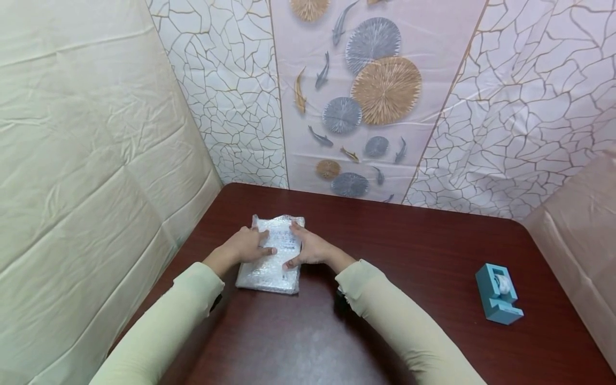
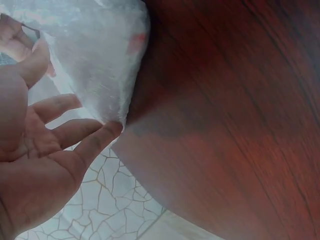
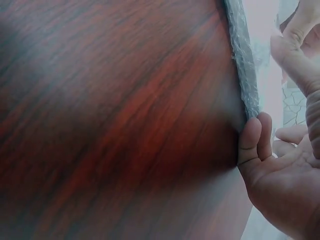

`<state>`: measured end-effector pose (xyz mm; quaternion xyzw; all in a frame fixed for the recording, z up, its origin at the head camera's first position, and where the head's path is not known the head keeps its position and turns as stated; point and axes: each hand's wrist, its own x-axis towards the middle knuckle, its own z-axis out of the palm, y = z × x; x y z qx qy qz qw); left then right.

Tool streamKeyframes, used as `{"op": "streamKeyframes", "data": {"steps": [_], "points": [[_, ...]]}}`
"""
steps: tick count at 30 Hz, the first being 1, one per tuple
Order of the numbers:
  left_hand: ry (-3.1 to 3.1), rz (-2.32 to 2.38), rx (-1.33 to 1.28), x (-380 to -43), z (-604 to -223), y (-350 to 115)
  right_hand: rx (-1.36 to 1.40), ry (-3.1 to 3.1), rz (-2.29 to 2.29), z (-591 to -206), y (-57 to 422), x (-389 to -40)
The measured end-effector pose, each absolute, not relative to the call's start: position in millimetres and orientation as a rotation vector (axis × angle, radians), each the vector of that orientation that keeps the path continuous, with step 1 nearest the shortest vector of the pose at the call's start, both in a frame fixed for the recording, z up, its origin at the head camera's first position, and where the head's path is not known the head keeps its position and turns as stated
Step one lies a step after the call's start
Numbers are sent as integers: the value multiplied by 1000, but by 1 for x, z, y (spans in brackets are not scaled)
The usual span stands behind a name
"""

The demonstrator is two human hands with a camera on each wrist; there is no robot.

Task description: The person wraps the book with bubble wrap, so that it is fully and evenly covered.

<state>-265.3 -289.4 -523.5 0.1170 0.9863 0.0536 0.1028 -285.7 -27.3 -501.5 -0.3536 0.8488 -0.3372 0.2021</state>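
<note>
A flat rectangular package [image 1: 267, 275] in clear bubble wrap lies on the table, with blurred dark print showing through its top. My left hand [image 1: 243, 246] rests at its left side, thumb and forefinger stretched over the top. From the right, my right hand [image 1: 313, 248] touches it with spread thumb and forefinger. In the left wrist view, extended fingers of the left hand [image 2: 45, 165] touch a corner of the wrapped package [image 2: 100, 55]. The right wrist view shows the right hand's [image 3: 290, 185] little finger against the package's bubble-wrapped edge [image 3: 242, 60].
A teal tape dispenser [image 1: 492, 307] with a roll of clear tape stands at the right of the dark red-brown wooden table [image 1: 409, 256]. Patterned cloth [image 1: 240, 107] hangs behind the table, and a pale cloth [image 1: 96, 160] hangs along the left.
</note>
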Motion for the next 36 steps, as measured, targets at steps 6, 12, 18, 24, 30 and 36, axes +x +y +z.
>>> {"op": "streamKeyframes", "data": {"steps": [6,12,18,24,30,36], "points": [[2983,260,356,-286,-560,-310,-988,2420,-903,-501,-28,-284],[2970,292,270,-273,-537,-299,-986,2444,-899,-504,-29,-287],[2950,278,182,-229,-471,-266,-994,2464,-837,-504,-28,-291],[2952,243,122,-230,-472,-267,-971,2453,-789,-500,-31,-292],[2956,258,135,-234,-469,-272,-947,2451,-753,-499,-33,-294],[2995,269,152,-237,-471,-277,-947,2426,-736,-500,-34,-296]]}}
